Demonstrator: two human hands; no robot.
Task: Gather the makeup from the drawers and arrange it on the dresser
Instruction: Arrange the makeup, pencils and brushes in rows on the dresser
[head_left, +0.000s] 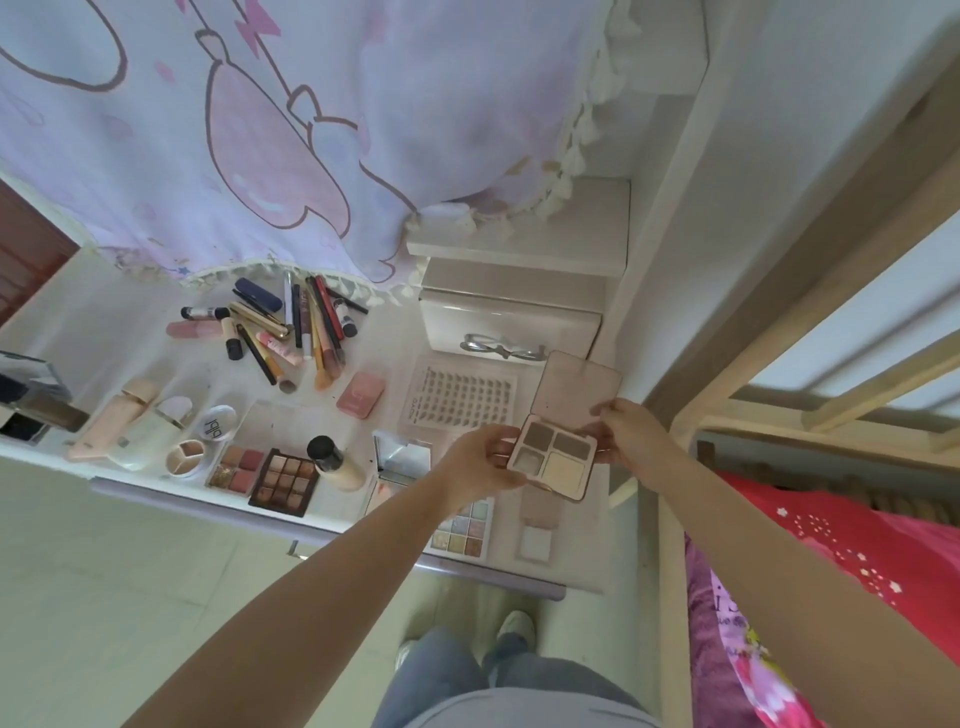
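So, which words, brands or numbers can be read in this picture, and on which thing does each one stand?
"pipl", as far as it can be read: on the lid of the round jar.
"MOYO", uncertain: on the left edge of the lash card.
An embossed mark on the pink compact: too faint to read.
Print on the tubes and pencils: too small to read.
The quad palette in both hands: no text visible.

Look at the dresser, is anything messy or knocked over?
Yes. The pencils, brushes and tubes at the back lie criss-crossed in a jumbled heap, not in a row. The foundation bottle lies tipped on its side beside the brown palette. Nothing looks spilled or broken. Both hands hold the open four-pan palette.
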